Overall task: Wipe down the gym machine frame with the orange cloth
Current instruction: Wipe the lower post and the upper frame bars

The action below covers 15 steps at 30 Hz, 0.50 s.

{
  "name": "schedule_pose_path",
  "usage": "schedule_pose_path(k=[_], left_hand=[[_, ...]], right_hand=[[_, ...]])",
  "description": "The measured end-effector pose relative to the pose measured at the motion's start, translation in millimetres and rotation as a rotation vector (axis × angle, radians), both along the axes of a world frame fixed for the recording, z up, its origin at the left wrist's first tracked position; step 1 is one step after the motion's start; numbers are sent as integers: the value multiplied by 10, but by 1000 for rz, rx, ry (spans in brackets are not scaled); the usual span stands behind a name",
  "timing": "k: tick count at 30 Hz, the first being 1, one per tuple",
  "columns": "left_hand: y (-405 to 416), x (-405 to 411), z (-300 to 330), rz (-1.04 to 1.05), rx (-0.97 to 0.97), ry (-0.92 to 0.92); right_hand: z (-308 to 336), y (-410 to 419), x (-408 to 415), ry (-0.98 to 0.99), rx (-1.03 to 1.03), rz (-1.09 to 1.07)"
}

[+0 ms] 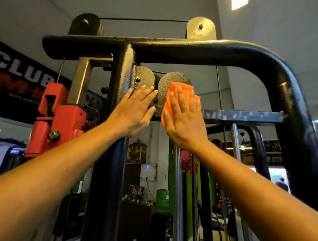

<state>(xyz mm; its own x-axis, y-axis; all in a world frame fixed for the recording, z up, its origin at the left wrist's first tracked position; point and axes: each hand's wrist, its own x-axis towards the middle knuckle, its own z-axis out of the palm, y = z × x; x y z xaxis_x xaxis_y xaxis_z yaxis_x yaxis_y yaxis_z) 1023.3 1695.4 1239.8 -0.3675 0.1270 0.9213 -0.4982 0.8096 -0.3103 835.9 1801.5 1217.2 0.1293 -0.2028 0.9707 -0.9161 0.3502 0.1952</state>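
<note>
Right hand point(185, 119) presses orange cloth point(175, 95) against black frame point(194, 50).

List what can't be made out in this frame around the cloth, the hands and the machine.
- Head view: most of the orange cloth lies under the right hand.
- Plate behind the left hand: its lower part is covered.
- Wall banner: cut off at the left edge.
- Frame upright: its base runs out of the bottom edge.
</note>
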Motion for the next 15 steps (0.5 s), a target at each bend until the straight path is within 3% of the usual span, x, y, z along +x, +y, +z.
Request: schedule_pose_path(k=[8, 15], left_hand=[[-142, -14, 382, 56, -32, 8], [-209, -32, 398, 101, -85, -6]], right_hand=[[606, -37, 150, -74, -48, 53], [128, 70, -2, 64, 78, 16]])
